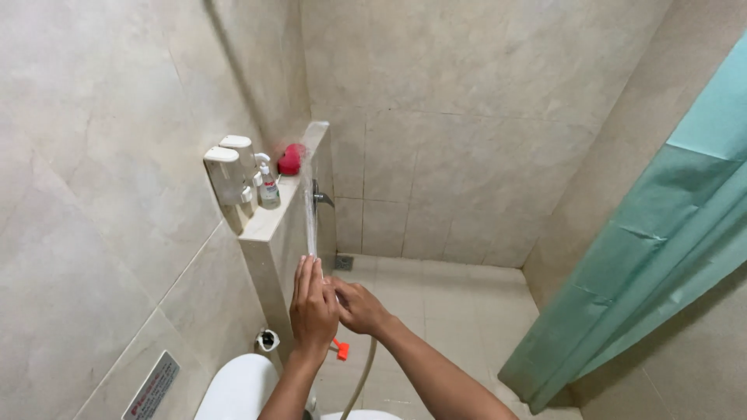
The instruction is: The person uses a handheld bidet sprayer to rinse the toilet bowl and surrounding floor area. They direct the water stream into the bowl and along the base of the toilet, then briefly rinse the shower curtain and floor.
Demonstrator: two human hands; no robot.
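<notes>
My left hand (313,307) is raised flat, fingers straight and together, palm turned toward my right hand (359,307). Its grip is loose on nothing; the fingertips reach up to the bottom of a thin stream of water (310,210) that runs down in front of the low tiled wall. My right hand sits just beside the left, touching it near the palm, fingers curled inward. I cannot tell whether its grip is clamped on something, since the left hand hides the fingertips.

Below my hands a grey hose (359,381) curves down toward the floor, and a small orange lever (341,349) shows just under my left wrist. The hose seems to rise toward my right hand, but where it ends is hidden.

The low wall has a flat ledge (268,220) on top. On it stand two white dispensers (229,175) against the side wall, a small clear bottle (268,190) next to them, and a red rounded thing (291,159) farther back. A metal tap (321,197) sticks out of the low wall's face, near the water.

A white toilet (237,389) rim shows at the bottom edge. A toilet roll (268,340) sits low beside the wall. A green curtain (661,249) hangs at the right, and a floor drain (343,262) lies in the far corner of the tiled floor.
</notes>
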